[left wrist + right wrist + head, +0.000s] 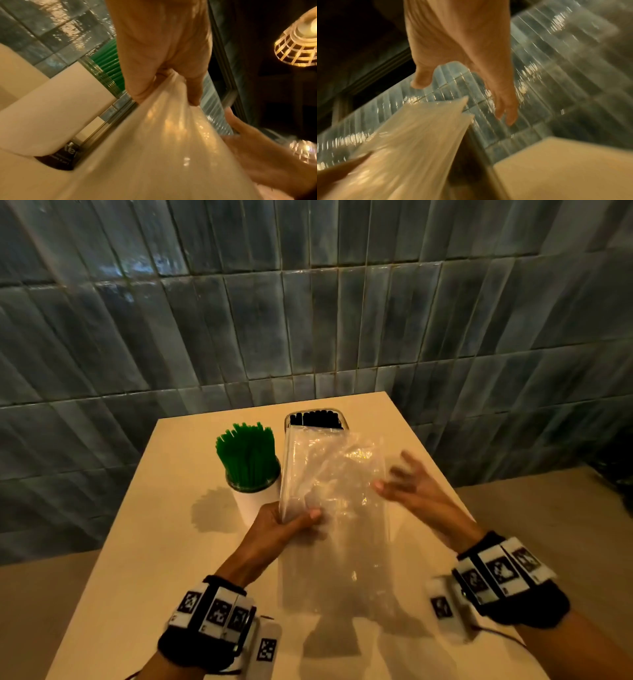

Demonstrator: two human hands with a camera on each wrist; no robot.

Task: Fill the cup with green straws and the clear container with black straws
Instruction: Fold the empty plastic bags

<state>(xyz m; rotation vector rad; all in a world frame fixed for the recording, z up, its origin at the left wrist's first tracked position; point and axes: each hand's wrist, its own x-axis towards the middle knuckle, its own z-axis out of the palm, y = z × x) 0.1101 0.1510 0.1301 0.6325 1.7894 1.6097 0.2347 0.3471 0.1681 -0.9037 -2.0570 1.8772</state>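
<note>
Bag [329, 494]: thin clear plastic film, crinkled, glossy. Wall tiles [239, 320]: glazed, shiny. Worktop [154, 542]: smooth, matt, pale. Green straws [247, 455]: plastic.

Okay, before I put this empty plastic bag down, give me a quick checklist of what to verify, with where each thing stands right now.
1. Green straws standing in the cup: ok, it looks full.
2. Black straws in the clear container: ok, though the bag hides the lower part.
3. Plastic bag empty: ok, no straws show through it.
4. Left hand grips the bag's lower edge: ok.
5. Right hand free: ok, fingers spread beside the bag; whether they touch it, cannot tell.
6. Bare table for setting the bag down: ok, in front of the cup.
</note>
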